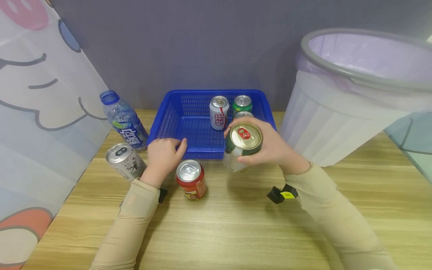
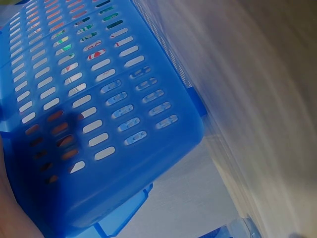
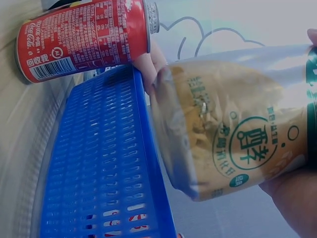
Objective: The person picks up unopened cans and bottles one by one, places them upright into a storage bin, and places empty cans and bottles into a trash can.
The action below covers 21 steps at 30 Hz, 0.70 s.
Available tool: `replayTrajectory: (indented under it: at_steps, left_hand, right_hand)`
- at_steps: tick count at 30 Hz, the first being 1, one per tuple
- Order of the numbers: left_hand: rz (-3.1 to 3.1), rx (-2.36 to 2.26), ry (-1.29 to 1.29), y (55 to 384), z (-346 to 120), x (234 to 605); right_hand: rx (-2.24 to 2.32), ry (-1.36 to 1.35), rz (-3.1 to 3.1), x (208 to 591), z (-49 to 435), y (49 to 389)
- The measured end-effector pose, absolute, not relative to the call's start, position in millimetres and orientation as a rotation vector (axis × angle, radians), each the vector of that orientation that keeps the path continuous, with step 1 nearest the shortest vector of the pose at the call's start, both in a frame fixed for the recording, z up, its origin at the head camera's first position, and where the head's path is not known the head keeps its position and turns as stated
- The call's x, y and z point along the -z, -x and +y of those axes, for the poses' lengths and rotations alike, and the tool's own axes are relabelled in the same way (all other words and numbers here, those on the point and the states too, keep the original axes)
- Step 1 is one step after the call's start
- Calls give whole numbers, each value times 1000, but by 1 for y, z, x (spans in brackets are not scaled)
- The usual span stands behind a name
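My right hand (image 1: 266, 144) grips a green-and-white drink can (image 1: 244, 140) with a gold lid, held up in front of the basket's near side. In the right wrist view that can (image 3: 233, 129) shows a tan label and a crumpled-looking lower end. My left hand (image 1: 165, 159) holds the front-left rim of the blue plastic basket (image 1: 156, 123); its fingers are partly hidden. A red Coke can (image 1: 191, 180) stands upright on the table just right of my left wrist. Inside the basket are a white can (image 1: 219, 112), a green can (image 1: 242, 103) and another can partly covered by my right hand.
Left of the basket stand a blue-labelled plastic bottle (image 1: 125, 120) without a cap and a silver patterned can (image 1: 125, 161). A tall white bin (image 1: 324, 108) with a purple liner rises at the right. A grey wall (image 1: 189, 45) closes off the back.
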<state>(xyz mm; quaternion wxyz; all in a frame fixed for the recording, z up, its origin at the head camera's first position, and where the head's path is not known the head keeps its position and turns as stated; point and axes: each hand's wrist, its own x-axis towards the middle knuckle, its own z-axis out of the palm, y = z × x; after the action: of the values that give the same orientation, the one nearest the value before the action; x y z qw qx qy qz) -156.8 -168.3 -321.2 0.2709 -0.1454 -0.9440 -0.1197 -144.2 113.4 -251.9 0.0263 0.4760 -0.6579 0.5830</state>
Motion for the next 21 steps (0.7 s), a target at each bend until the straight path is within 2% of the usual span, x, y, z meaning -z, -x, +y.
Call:
replayTrajectory:
  at_steps: [11,21]
  left_hand:
    - [-2535,321,394,158,-168,322]
    - [-2529,320,396,158,-168,322]
  right_hand:
    - [-1946,-1050,-2159,248,109,153]
    - [-1846,-684,-2273,246,99,166]
